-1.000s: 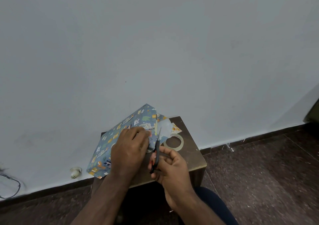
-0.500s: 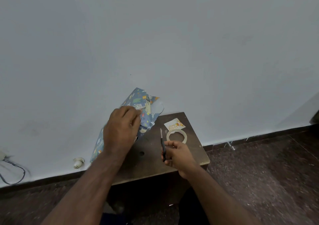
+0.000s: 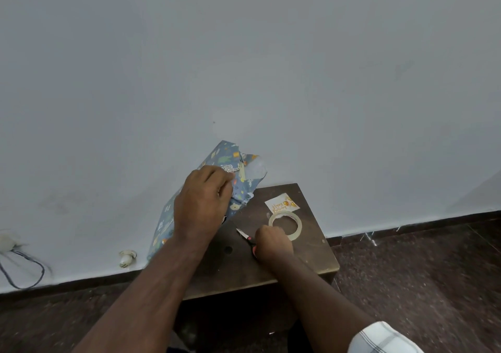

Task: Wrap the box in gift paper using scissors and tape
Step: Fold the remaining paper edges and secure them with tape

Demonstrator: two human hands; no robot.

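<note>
The box wrapped in blue patterned gift paper [image 3: 230, 160] leans tilted against the wall at the stool's far left. My left hand [image 3: 202, 203] grips it from above, fingers curled over its side. A strip of tape shows on the paper's end flap near the top. My right hand [image 3: 272, 244] holds the small scissors [image 3: 245, 236] low on the stool top, blade tip pointing left and away. The tape roll [image 3: 298, 224] lies flat just beyond my right hand.
A small brown wooden stool [image 3: 311, 260] stands against a pale wall. A white greeting tag [image 3: 282, 205] lies behind the tape roll. A cable [image 3: 24, 271] and a small white object [image 3: 127, 257] sit on the dark floor at the left.
My left hand moved the wrapped box back and left against the wall. My right hand brought the scissors down onto the stool top, beside the tape roll.
</note>
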